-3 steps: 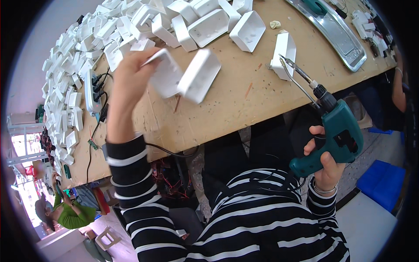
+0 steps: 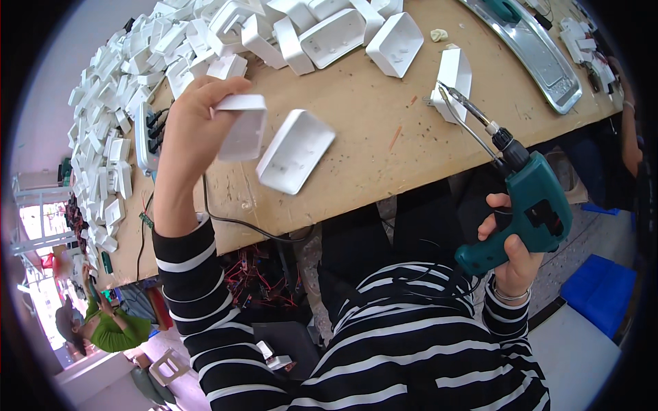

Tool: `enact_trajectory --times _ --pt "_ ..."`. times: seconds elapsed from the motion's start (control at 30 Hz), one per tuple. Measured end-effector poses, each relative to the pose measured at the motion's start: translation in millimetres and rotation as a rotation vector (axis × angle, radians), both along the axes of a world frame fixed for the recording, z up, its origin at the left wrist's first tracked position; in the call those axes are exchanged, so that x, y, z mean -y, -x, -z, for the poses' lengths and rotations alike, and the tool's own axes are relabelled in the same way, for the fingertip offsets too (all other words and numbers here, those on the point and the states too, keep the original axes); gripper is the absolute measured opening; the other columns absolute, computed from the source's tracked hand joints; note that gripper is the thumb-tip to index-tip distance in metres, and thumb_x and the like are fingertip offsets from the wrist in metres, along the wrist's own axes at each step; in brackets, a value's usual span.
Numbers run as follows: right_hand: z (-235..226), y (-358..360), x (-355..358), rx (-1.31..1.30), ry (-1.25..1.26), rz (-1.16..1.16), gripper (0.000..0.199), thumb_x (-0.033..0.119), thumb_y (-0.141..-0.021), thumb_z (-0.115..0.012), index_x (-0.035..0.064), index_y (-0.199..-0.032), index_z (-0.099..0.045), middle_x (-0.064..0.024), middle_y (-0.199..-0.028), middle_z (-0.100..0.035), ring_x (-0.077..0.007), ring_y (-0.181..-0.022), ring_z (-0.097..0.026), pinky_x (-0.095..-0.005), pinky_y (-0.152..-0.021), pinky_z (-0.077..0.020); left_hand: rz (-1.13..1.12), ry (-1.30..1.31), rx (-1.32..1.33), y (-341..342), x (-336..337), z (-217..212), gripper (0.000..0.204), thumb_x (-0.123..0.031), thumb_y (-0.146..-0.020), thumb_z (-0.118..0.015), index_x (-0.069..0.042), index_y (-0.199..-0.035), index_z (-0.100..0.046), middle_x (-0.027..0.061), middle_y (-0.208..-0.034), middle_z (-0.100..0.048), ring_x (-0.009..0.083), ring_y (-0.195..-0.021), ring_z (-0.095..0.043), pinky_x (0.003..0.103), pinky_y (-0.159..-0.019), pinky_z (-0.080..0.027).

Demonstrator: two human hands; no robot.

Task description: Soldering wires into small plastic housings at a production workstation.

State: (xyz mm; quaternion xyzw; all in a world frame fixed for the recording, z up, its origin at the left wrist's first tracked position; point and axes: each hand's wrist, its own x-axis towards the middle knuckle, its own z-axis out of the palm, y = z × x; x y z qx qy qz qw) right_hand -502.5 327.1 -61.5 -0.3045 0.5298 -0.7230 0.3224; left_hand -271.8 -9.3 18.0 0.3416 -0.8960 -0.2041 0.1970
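My left hand (image 2: 195,127) is closed on the edge of a white plastic case (image 2: 245,135) above the table. Just right of it another open white case (image 2: 296,152) rests on the tabletop, hollow side showing, with small posts inside. In my right hand (image 2: 514,264) is a green pistol-shaped soldering gun (image 2: 538,205), its fingers around the handle near the trigger. The gun's metal tip and thin feed tube point up and left, in front of a white case with metal prongs (image 2: 452,79) near the table's edge.
A large heap of white cases (image 2: 154,65) covers the table's far left. A power strip (image 2: 145,140) with black plugs lies beside it. At the far right is a metal tray (image 2: 541,65). A black cable (image 2: 253,233) runs along the near edge. A person in green (image 2: 120,332) is at left.
My left hand has shifted left with its case. The other case has come away from it and now lies lower and nearer on the tabletop. The soldering gun has barely moved.
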Motion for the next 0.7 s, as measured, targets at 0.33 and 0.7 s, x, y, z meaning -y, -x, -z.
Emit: enact_trajectory --times 0.33,0.7 --pt "-2 -2 4 0.018 0.043 -0.020 0.069 0.023 -0.086 -0.069 -0.0063 -0.137 -0.034 -0.0280 -0.120 -0.054 -0.0208 -0.083 -0.064 -0.0284 -0.068 -0.0557 0.182 -0.212 -0.067 -19 -30 -54 0.017 0.000 -0.077 -0.061 -0.001 -0.092 -0.069 0.0097 -0.094 -0.066 0.0192 -0.084 -0.064 0.029 -0.074 -0.049" --pt "-5 -4 6 0.007 -0.033 -0.050 0.067 0.024 -0.087 -0.068 -0.0058 -0.137 -0.034 -0.0281 -0.120 -0.054 -0.0215 -0.081 -0.064 -0.0300 -0.067 -0.0541 0.130 -0.150 0.225 1 -42 11 0.019 -0.003 -0.075 -0.064 -0.003 -0.093 -0.069 0.0115 -0.097 -0.063 0.0290 -0.090 -0.061 0.035 -0.081 -0.049"
